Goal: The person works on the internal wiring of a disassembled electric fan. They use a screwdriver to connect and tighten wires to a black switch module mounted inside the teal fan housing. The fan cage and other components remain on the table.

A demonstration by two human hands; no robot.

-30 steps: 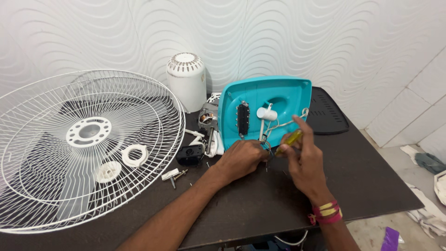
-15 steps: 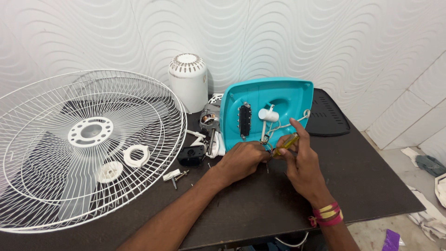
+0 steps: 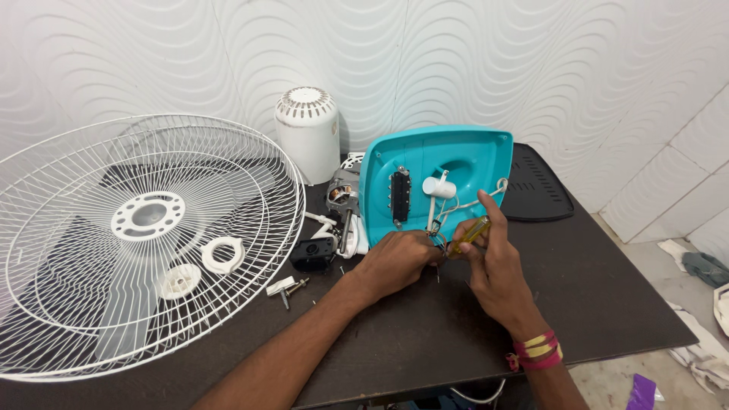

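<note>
Just right of the frame's centre, the right hand [image 3: 493, 266] is clenched around a small screwdriver with a translucent yellow handle [image 3: 471, 230]. Its long axis slants from the upper right down to the lower left, so the tip end points toward the left hand [image 3: 396, 257], which lies just beside it on the left. The tip itself is hidden between the two hands.

The left hand is curled, fingers pinched at a bundle of thin wires [image 3: 439, 241] at the foot of the turquoise fan base shell [image 3: 463, 156]; what exactly it pinches cannot be told. The shell stands tilted on its edge directly above both hands in the picture, its hollow side toward the camera, with a black switch block [image 3: 399, 196] and a white cylindrical capacitor [image 3: 439, 187] inside. Both hands are equally close to the shell's lower edge, the work point lying between them.

On the dark desk [image 3: 592, 296], far left, lies a large white wire fan guard [image 3: 91, 250]; a white motor cover [image 3: 307, 133] stands upper centre.
</note>
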